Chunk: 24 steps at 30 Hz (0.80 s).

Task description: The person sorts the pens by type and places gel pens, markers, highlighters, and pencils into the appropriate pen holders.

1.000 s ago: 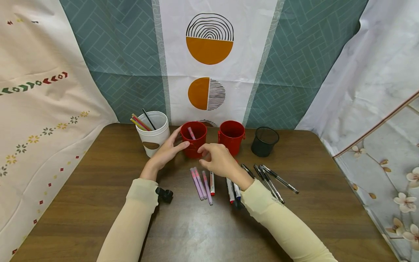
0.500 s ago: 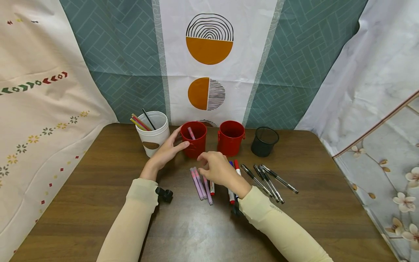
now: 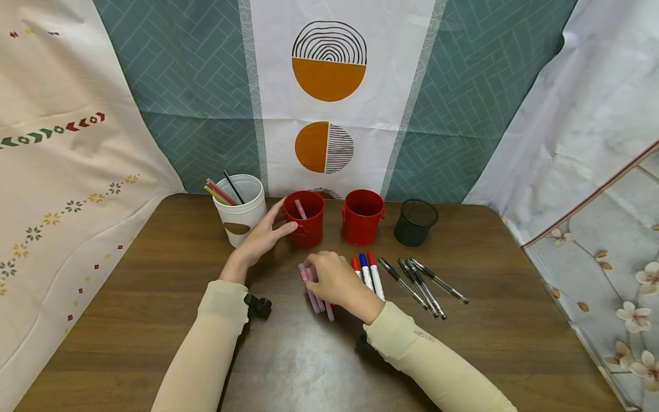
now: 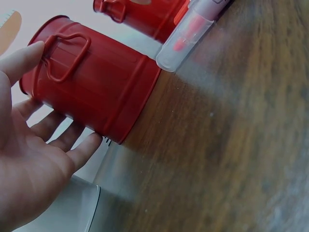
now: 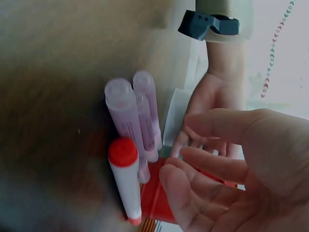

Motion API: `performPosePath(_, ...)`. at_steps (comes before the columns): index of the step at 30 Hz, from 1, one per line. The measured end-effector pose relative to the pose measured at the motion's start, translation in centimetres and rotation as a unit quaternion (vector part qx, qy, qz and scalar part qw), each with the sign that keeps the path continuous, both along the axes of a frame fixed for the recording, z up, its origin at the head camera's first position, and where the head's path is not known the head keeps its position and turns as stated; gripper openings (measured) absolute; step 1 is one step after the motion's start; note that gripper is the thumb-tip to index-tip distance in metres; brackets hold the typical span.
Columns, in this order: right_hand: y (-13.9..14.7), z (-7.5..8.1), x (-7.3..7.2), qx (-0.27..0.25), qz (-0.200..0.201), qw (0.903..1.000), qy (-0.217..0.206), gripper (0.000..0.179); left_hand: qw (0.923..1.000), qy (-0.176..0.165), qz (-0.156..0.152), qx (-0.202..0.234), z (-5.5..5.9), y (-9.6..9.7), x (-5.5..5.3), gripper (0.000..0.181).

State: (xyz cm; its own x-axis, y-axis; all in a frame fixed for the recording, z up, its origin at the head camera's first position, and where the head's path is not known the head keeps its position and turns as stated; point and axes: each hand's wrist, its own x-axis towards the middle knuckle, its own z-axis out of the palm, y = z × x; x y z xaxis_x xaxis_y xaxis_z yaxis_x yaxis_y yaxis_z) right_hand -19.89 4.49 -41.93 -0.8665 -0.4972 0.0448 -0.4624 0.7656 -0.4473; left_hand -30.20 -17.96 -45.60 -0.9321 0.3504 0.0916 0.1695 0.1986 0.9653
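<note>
My left hand [image 3: 261,236] holds the side of the left red bucket [image 3: 308,233], thumb by its front handle and fingers along the far side, as the left wrist view shows. One pink-and-lilac highlighter [image 3: 301,209] leans inside that bucket. Over several lilac highlighters [image 3: 313,298] on the table hovers my right hand [image 3: 337,280], fingers loosely bent. In the right wrist view those fingers [image 5: 215,128] stand apart from the highlighters [image 5: 126,108], with nothing between them. A white marker with a red cap [image 5: 126,181] lies beside the highlighters, mostly hidden under the hand in the head view.
A second red bucket [image 3: 362,220] and a black mesh cup [image 3: 415,226] stand to the right. At left is a white bucket [image 3: 239,214] with several pencils. White markers [image 3: 377,280] with red and blue caps and several black pens [image 3: 422,286] lie on the wooden table [image 3: 489,343].
My right hand has moved down and slightly left, from in front of the red bucket to over the highlighters, uncovering the markers at right. My left hand has stayed on the bucket.
</note>
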Motion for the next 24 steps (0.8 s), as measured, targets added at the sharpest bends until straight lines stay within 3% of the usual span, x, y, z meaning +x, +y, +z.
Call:
performPosePath(8, -0.9, -0.7, 0.3, 0.055, -0.014, 0.9977, 0.038, 0.033, 1.0000, -0.005, 0.005, -0.005, 0.0, 0.0, 0.0, 0.079)
performPosePath(14, -1.5, -0.9, 0.4, 0.080, -0.020, 0.9953, 0.052, 0.018, 1.0000, -0.005, 0.005, -0.005, -0.1, 0.0, 0.0, 0.079)
performPosePath(24, -2.1, -1.5, 0.8, 0.103, -0.014, 0.9914, 0.080, 0.023, 1.0000, 0.001, 0.000, -0.002, -0.1, -0.1, -0.1, 0.078)
